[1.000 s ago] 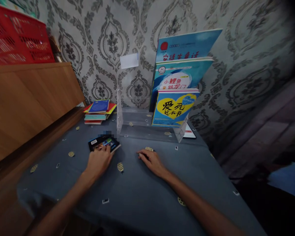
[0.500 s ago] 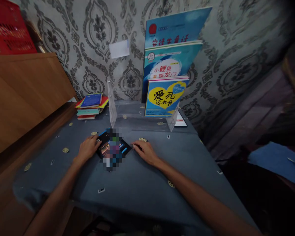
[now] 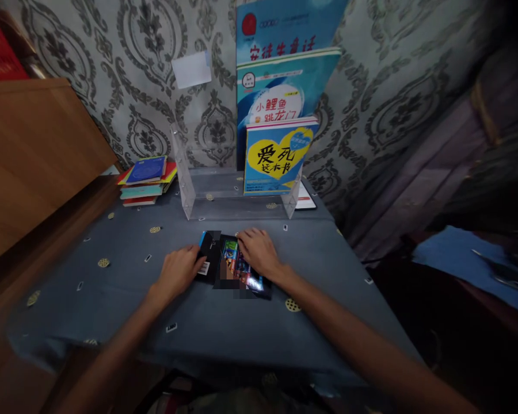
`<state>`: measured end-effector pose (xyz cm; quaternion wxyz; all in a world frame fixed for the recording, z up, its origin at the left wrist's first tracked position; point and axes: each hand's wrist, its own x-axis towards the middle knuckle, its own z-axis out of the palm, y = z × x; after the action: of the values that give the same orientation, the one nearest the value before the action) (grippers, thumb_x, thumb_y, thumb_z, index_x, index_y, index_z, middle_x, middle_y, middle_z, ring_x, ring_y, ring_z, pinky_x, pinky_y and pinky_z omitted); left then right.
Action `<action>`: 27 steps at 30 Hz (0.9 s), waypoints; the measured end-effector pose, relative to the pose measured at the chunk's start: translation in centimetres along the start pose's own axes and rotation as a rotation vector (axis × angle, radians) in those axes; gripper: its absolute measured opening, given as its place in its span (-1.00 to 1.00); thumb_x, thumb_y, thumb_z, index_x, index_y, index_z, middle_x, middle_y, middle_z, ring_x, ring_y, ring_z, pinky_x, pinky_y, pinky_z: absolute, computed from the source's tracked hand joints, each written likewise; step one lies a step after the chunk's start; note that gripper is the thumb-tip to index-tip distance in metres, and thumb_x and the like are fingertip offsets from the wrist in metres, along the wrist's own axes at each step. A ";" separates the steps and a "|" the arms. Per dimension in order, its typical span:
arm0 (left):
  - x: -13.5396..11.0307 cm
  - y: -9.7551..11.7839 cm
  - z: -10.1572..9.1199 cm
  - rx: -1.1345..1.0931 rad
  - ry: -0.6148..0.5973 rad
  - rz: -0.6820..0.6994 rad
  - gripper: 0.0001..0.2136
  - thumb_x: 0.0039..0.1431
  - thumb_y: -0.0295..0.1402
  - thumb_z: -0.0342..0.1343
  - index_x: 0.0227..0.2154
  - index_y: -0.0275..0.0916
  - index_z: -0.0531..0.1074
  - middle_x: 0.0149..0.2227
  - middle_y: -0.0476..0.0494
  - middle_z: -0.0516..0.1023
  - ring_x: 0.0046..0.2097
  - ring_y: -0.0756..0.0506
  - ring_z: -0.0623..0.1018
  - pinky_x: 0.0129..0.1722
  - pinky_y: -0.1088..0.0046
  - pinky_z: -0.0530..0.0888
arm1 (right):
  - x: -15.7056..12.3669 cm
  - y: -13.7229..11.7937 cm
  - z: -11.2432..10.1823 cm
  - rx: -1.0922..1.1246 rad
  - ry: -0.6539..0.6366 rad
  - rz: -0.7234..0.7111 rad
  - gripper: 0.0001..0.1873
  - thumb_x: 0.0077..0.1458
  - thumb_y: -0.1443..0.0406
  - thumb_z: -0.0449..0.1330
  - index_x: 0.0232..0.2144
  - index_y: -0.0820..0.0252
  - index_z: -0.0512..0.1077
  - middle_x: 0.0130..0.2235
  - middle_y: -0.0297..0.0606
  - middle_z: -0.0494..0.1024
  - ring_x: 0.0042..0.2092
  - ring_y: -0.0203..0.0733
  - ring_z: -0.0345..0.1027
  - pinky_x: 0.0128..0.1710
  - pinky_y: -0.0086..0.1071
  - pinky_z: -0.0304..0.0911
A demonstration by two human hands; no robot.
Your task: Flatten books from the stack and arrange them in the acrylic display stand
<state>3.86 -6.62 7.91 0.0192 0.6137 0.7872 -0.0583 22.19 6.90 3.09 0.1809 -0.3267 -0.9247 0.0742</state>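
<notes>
A dark book [image 3: 209, 253] with a barcode and small colourful pictures lies on the cloth-covered table, slightly turned; part of it is blurred out by blocks. At its left edge is my left hand [image 3: 180, 269], closed on it, with the thumb over the cover near the barcode. My right hand [image 3: 259, 252] rests palm down across the book's upper right part, fingers stretched toward the far edge and covering some of the pictures.
Beyond the book stands a clear acrylic rack [image 3: 183, 178] holding a blue and yellow book [image 3: 276, 158] and taller blue books. A stack of books [image 3: 144, 181] sits left of it. A tablet-like white thing [image 3: 305, 198] lies behind the rack's right side; a wooden cabinet [image 3: 38, 149] borders the table's left.
The book has shifted right and turned. My right hand has come from beside its right corner onto the cover. My left hand has moved right with the book. The view has tilted down slightly.
</notes>
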 end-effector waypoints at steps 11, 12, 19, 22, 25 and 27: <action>5.3 2.5 3.3 -0.152 0.301 0.357 -0.66 0.38 -0.44 -0.12 0.13 -0.24 0.38 0.16 -0.24 0.49 0.16 -0.20 0.47 0.19 0.13 0.36 | -1.0 -2.1 1.3 -0.032 0.030 -0.217 -0.70 0.33 0.33 0.06 0.01 0.34 0.47 0.09 0.00 0.52 0.16 0.05 0.33 0.19 -0.08 0.25; 5.6 2.4 3.7 -0.174 0.310 0.362 -0.66 0.38 -0.43 -0.12 0.13 -0.24 0.39 0.15 -0.24 0.50 0.16 -0.20 0.47 0.20 0.11 0.35 | -1.0 -2.1 1.3 -0.019 0.031 -0.216 -0.69 0.33 0.33 0.06 0.02 0.34 0.47 0.09 0.01 0.52 0.17 0.04 0.33 0.19 -0.08 0.26; 5.7 1.2 4.7 -0.284 0.367 0.371 -0.66 0.39 -0.36 -0.12 0.10 -0.22 0.43 0.10 -0.23 0.54 0.12 -0.21 0.50 0.12 0.13 0.41 | -1.7 -0.7 1.5 0.107 0.036 -0.227 -0.64 0.32 0.33 0.06 0.10 0.30 0.44 0.17 0.01 0.48 0.26 -0.03 0.28 0.28 -0.08 0.20; 5.6 0.9 4.7 -0.300 0.374 0.356 -0.67 0.39 -0.36 -0.12 0.08 -0.22 0.45 0.07 -0.23 0.56 0.10 -0.21 0.51 0.09 0.15 0.42 | -2.9 0.5 1.2 0.141 0.038 -0.207 -0.61 0.33 0.32 0.03 0.13 0.33 0.42 0.21 0.03 0.44 0.28 -0.03 0.25 0.29 -0.07 0.20; 5.5 0.8 4.6 -0.290 0.371 0.345 -0.67 0.39 -0.36 -0.12 0.08 -0.23 0.45 0.06 -0.22 0.56 0.08 -0.22 0.52 0.06 0.15 0.43 | -4.3 1.8 0.7 0.152 0.032 -0.162 -0.58 0.35 0.32 -0.02 0.16 0.33 0.39 0.23 0.02 0.41 0.30 -0.02 0.23 0.30 -0.01 0.20; 5.5 0.8 4.4 -0.274 0.357 0.338 -0.67 0.40 -0.36 -0.11 0.09 -0.24 0.45 0.07 -0.21 0.56 0.08 -0.24 0.51 0.04 0.13 0.43 | -5.2 2.4 0.2 0.151 0.029 -0.127 -0.57 0.36 0.32 -0.03 0.18 0.29 0.39 0.24 0.00 0.41 0.31 -0.01 0.21 0.30 0.04 0.18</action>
<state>3.13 -1.66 2.89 -0.0275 0.7284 0.6652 0.1620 27.27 5.47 0.77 0.2227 -0.2540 -0.9326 0.1273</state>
